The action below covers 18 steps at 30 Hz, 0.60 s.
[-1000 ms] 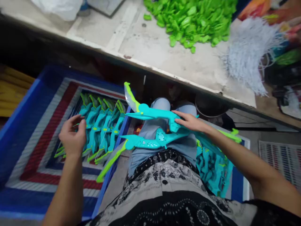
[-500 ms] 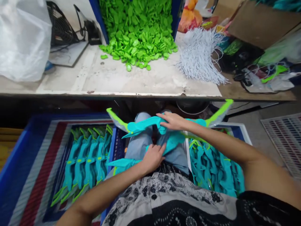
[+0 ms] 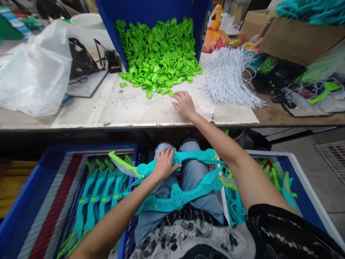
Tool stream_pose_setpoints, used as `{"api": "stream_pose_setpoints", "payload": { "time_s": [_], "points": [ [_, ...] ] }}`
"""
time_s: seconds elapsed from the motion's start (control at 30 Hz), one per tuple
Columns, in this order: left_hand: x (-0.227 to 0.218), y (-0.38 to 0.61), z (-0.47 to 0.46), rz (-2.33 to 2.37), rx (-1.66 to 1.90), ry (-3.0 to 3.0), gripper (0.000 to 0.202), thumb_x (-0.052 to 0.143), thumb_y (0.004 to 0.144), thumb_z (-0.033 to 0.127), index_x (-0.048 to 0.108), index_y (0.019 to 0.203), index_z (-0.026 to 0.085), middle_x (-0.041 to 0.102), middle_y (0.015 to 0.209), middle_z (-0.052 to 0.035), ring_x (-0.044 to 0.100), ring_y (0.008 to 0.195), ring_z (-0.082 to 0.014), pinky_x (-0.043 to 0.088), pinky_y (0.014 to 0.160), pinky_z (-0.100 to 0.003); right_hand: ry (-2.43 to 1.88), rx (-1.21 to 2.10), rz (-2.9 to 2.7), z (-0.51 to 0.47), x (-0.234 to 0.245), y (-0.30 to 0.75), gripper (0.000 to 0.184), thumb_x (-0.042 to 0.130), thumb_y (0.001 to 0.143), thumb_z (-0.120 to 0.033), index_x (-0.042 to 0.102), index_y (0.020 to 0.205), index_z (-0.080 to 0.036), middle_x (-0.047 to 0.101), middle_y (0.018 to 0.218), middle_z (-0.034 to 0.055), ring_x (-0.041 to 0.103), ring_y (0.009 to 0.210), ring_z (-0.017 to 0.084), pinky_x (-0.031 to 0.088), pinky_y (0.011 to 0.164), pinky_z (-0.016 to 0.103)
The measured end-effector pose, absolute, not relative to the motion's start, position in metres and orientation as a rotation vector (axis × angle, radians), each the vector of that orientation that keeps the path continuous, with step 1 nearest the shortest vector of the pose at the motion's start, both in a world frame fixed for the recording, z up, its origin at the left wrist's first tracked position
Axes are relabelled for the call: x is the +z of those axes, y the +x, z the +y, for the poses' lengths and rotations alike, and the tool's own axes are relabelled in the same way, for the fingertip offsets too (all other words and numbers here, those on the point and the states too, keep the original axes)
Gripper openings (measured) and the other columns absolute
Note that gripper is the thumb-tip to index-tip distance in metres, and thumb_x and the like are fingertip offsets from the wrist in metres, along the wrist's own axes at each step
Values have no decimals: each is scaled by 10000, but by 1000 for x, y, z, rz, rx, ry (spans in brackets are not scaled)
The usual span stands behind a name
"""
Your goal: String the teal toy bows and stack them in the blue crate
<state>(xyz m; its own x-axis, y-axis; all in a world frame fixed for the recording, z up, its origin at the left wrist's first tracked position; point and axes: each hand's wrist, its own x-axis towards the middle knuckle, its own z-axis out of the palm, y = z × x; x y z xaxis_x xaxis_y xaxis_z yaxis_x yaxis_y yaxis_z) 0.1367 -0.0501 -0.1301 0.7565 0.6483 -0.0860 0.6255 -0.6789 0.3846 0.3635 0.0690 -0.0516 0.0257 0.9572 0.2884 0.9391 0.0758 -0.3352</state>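
My left hand (image 3: 165,163) is closed round the middle of a teal plastic toy bow (image 3: 198,155) that lies across my knees. Its left arm ends in a bright green and grey tip. A second teal bow piece (image 3: 176,197) rests on my lap, nearer my body. My right hand (image 3: 184,105) reaches over the table, just short of the loose green plastic pieces (image 3: 161,57); its fingers are slightly bent and apart, and I see nothing in them. The green pieces spill out of a blue bin (image 3: 159,10) tipped toward me.
A bundle of white cords (image 3: 231,77) lies right of the pile. To the left are a white plastic bag (image 3: 35,72) and a black fan (image 3: 81,57). Blue crates at my left (image 3: 54,162) and right (image 3: 304,187) hold more bows. The table edge (image 3: 129,126) crosses above my knees.
My right hand has left the bow and moved forward onto the table. My left hand has shifted up from the lap to the bow's middle. The view has tilted upward.
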Motion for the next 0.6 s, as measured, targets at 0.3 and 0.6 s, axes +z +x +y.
{"api": "stream_pose_setpoints", "payload": {
  "time_s": [0.3, 0.6],
  "points": [
    [-133, 160, -38, 906, -24, 2555, 815, 653, 747, 529, 367, 1390, 118, 551, 1177, -167, 506, 1085, -329, 423, 891, -436, -1988, 190, -1792, 143, -63, 387, 297, 398, 931, -244, 619, 1059, -93, 652, 1050, 133, 515, 1023, 239, 367, 920, 358],
    [-131, 187, 17, 694, -292, 2113, 784, 607, 739, 585, 459, 1360, 130, 571, 1307, -150, 552, 1170, -306, 427, 946, -339, -2138, 300, -1637, 79, -59, 433, 268, 537, 860, -316, 706, 892, -110, 683, 868, 77, 589, 845, 191, 420, 787, 297]
  ]
}}
